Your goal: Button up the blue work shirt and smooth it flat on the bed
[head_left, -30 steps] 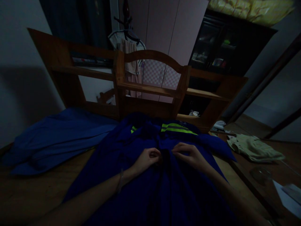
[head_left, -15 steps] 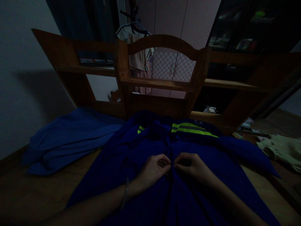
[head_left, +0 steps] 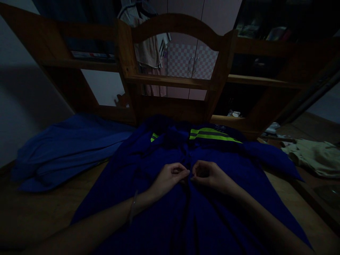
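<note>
A dark blue work jacket (head_left: pixel 148 177) with yellow-green and grey reflective strips (head_left: pixel 215 135) lies spread out, its collar end towards the wooden headboard. Along its front opening, near the middle, my left hand (head_left: pixel 171 177) pinches the cloth edge between thumb and fingers. Close by on the right, my right hand (head_left: pixel 209 175) is closed in a similar pinch on the jacket's other front edge. The fingertips of both hands almost meet. Whether a button or other fastener is between them is too dark to tell. A thin bracelet circles my left wrist.
Behind the jacket stands a wooden headboard (head_left: pixel 170 83) with open shelves. A lighter blue cloth (head_left: pixel 71 148) lies at the left on the wooden surface (head_left: pixel 53 205). Pale crumpled fabric (head_left: pixel 316 157) is at the right. Clothes (head_left: pixel 148 53) hang beyond the headboard, before a checkered cabinet (head_left: pixel 180 60).
The view has tilted down and shifted, so the headboard sits higher in the picture. Both hands stay at the jacket's front edges, with the fingers slightly repositioned.
</note>
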Available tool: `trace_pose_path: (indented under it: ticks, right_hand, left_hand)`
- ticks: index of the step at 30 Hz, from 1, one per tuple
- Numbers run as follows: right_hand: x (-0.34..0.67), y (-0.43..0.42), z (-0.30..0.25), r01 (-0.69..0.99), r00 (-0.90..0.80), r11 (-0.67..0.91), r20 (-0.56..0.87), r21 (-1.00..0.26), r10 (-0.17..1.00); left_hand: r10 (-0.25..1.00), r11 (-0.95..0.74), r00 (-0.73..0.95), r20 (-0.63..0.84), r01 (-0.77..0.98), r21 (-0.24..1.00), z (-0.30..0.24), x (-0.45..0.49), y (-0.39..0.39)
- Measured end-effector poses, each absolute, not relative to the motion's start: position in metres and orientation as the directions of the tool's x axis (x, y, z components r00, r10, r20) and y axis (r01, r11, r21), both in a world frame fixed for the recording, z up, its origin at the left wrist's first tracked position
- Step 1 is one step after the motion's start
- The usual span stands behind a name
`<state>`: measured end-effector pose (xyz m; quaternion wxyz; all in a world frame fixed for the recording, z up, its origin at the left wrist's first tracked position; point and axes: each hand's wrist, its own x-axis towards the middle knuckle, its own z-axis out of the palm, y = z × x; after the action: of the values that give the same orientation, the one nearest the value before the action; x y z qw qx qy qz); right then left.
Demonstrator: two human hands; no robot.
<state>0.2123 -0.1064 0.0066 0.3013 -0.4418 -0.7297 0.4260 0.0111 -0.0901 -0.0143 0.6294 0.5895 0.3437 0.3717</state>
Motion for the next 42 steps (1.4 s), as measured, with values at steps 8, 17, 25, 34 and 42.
trace_pose_path:
  ticks: [8,17,25,34,42]
  right_hand:
    - [0.205,-0.115,0.008,0.472,-0.423,0.328,0.117,-0.818,0.899]
    - [0.202,-0.117,0.01,0.476,-0.438,0.31,0.083,-0.823,0.895]
    - [0.202,-0.118,0.012,0.462,-0.46,0.321,0.086,-0.827,0.884]
    - [0.204,-0.117,0.012,0.394,-0.489,0.261,0.04,-0.881,0.871]
    - [0.205,-0.116,0.014,0.318,-0.495,0.203,0.021,-0.926,0.869]
  left_hand:
    - [0.881,-0.03,0.472,0.017,0.021,0.999,-0.017,0.012,-0.092]
    - [0.877,-0.017,0.48,-0.008,0.049,0.999,-0.024,0.01,-0.092]
    - [0.885,-0.057,0.465,0.02,0.067,0.996,-0.025,0.01,-0.091]
    - [0.893,-0.061,0.45,0.021,0.075,0.995,-0.016,0.01,-0.095]
    - [0.905,-0.086,0.422,0.053,0.06,0.994,-0.02,0.011,-0.095]
